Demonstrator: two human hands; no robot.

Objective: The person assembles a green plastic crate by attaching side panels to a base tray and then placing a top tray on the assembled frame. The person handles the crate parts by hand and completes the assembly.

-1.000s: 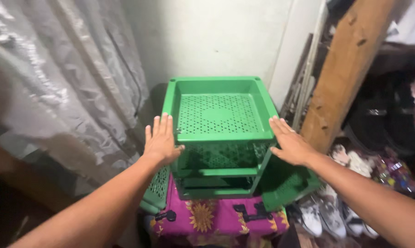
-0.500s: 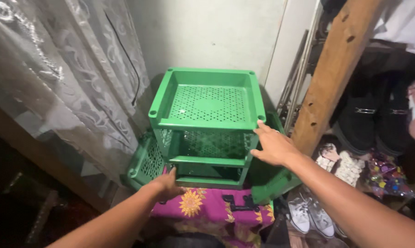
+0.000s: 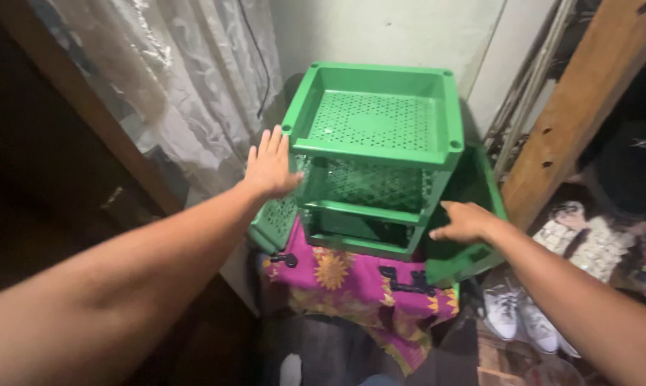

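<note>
The green perforated plastic tiered rack (image 3: 373,154) stands on a magenta flower-printed cloth-covered case (image 3: 351,282) in the corner, beside a white lace curtain (image 3: 187,78). The left hand (image 3: 271,166) lies flat against the rack's left upper corner, fingers spread and open; the right hand (image 3: 466,221) rests loosely open at its lower right, gripping nothing. Risk: with neither hand closed on it, a push could tip the rack off its soft base or snag loose green trays (image 3: 473,250) leaning beside it. Compared with half a second ago, the left hand has risen from the case to the rack and the right has dropped lower.
</note>
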